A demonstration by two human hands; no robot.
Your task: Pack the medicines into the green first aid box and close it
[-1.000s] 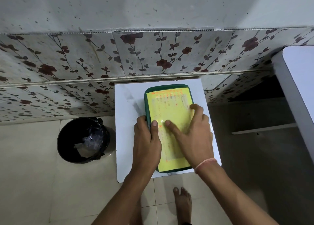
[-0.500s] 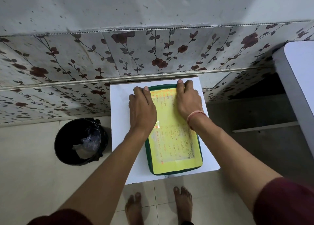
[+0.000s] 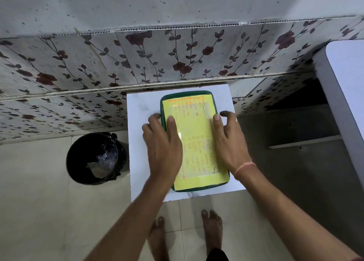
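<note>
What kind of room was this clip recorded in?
Probably a home interior, though the room type is unclear: rose-patterned wall tiles, a pale tiled floor, a bag-lined black bin beside a small white table, and bare feet.

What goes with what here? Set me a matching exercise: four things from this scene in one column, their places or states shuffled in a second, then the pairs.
Things:
1. green first aid box
2. black bin
3. left hand
4. right hand

Places or states:
A. on the floor, left of the white table
B. wears a pink thread at the wrist, resting along the box's right edge
C. lies shut on the white table, a yellow sheet covering its lid
D. thumb on the yellow sheet, fingers over the box's left edge

Pairs: 1-C, 2-A, 3-D, 4-B
</note>
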